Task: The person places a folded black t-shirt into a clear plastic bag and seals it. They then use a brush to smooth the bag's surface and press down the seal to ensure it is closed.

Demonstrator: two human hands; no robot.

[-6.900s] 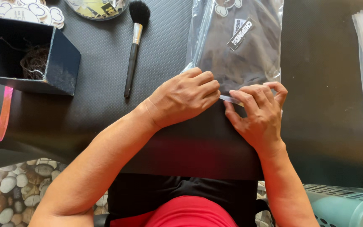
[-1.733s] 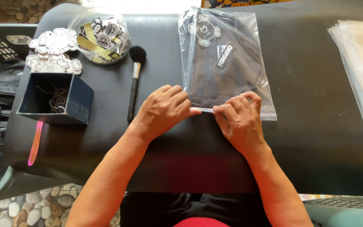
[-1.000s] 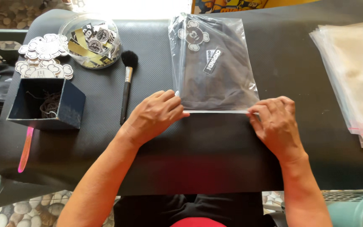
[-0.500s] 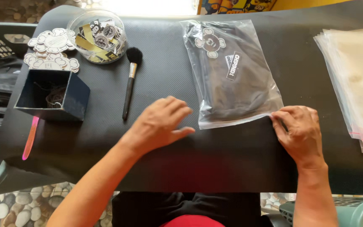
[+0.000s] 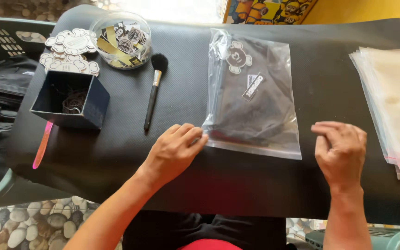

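Left hand (image 5: pixel 174 150) fingertips against the clear garment bag (image 5: pixel 255 106) corner, gripping nothing; right hand (image 5: pixel 341 150) empty, loosely open, just beside it.

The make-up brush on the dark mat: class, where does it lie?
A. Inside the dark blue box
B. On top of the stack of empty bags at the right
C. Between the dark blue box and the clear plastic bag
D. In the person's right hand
C: the make-up brush lies flat on the mat, with the dark blue box to one side and the clear plastic bag to the other; neither hand holds it.
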